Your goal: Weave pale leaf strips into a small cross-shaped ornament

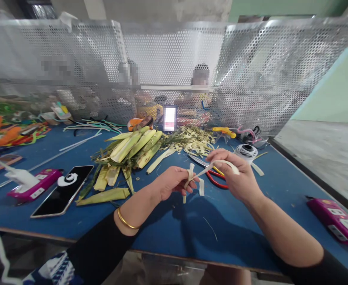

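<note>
My left hand [175,183] pinches a small knotted piece of pale corn husk strips [191,177], with loose ends sticking out above, below and to the right. To its right, my right hand [232,172] is closed on a long husk strip [205,169] that runs taut from the knotted piece and curls over the fingers. Just behind my right hand lie red-handled scissors [217,183], their blades pointing left and partly covered by the hand. Beyond my left hand is a pile of green-yellow corn husks [135,148], with a single husk [108,196] lying nearer.
Shredded husk scraps [192,140] lie at the back beside a yellow glue gun [224,131] and a white roll [246,151]. A phone [62,194] and purple power strip [37,184] are left, another power strip [336,221] right. A perforated metal screen [174,51] closes the back.
</note>
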The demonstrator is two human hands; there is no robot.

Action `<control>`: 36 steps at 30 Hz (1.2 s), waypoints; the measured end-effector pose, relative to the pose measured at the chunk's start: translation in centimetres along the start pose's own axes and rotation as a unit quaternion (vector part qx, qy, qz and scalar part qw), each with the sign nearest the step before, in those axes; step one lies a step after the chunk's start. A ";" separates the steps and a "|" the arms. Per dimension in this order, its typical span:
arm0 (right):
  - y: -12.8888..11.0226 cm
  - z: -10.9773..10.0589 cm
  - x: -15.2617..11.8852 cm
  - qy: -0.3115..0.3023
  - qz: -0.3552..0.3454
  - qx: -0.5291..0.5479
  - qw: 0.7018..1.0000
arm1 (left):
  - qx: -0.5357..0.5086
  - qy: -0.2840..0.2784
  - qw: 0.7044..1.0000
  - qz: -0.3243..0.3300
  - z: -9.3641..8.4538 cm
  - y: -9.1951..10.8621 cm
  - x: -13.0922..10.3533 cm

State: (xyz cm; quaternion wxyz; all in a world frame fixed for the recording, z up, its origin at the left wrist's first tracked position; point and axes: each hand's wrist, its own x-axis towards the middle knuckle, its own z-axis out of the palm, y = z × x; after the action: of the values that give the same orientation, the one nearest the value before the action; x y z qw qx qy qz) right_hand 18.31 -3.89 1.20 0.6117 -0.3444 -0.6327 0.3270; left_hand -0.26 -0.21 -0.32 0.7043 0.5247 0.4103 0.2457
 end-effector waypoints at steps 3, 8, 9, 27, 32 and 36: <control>-0.2 0.6 -0.2 0.021 0.059 0.079 0.995 | -0.003 -0.012 1.000 -0.016 0.1 0.0 -0.1; 0.0 0.7 -0.2 0.022 0.132 -0.022 0.991 | -0.035 -0.027 0.999 -0.031 0.2 -0.1 0.0; 0.1 0.6 -0.1 0.012 0.139 -0.059 0.988 | -0.044 -0.030 0.998 -0.033 0.2 -0.1 0.0; 0.7 -1.3 0.7 -0.182 0.225 -0.233 0.929 | -0.152 -0.079 0.983 -0.071 -0.3 0.3 0.3; 0.3 -1.2 0.7 -0.228 0.199 -0.236 0.923 | -0.149 -0.086 0.982 -0.081 -0.3 0.3 0.3; 0.0 -1.2 0.7 -0.270 0.139 -0.239 0.922 | -0.146 -0.091 0.982 -0.079 -0.3 0.1 0.3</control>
State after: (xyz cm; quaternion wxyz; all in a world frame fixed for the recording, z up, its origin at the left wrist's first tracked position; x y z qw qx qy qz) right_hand 19.53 -3.28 1.63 0.2658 -0.4637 -0.7786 0.3287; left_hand -0.38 0.23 -0.40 0.8247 0.4024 0.3447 0.1978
